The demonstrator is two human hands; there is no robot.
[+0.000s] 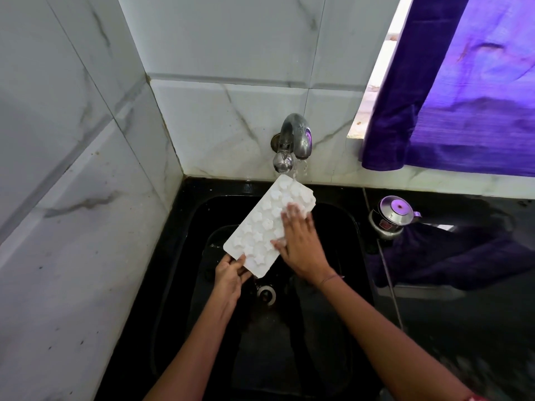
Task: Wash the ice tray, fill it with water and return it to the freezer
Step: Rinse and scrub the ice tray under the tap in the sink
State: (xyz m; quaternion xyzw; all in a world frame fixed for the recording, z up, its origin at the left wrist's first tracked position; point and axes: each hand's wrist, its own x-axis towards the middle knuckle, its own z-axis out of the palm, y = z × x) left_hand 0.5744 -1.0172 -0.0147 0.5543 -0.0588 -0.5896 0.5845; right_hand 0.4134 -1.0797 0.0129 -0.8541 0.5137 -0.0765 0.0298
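At the left, a marbled grey-white tiled wall (72, 169) is seen, glossy and meeting the far wall in a corner. The left hand (230, 273) is reached forward over the black sink (185, 285), and the near end of the ice tray (260, 227) is pinched in it, thumb on top and fingers curled beneath. The tray is a white rectangular mould, studded with star and flower shapes, and is held above the basin, slanting from near left to far right. Its far end is placed under the thin stream from the curved, water-spotted metal faucet (292, 137). A round metal drain (266, 295) is visible below. The right hand (301, 244) is laid flat on the tray's right side, with straight, slightly blurred fingers pressed onto the moulds. Further right, a shiny steel vessel (390, 217) is set on the dark counter, below a purple curtain (463, 96).
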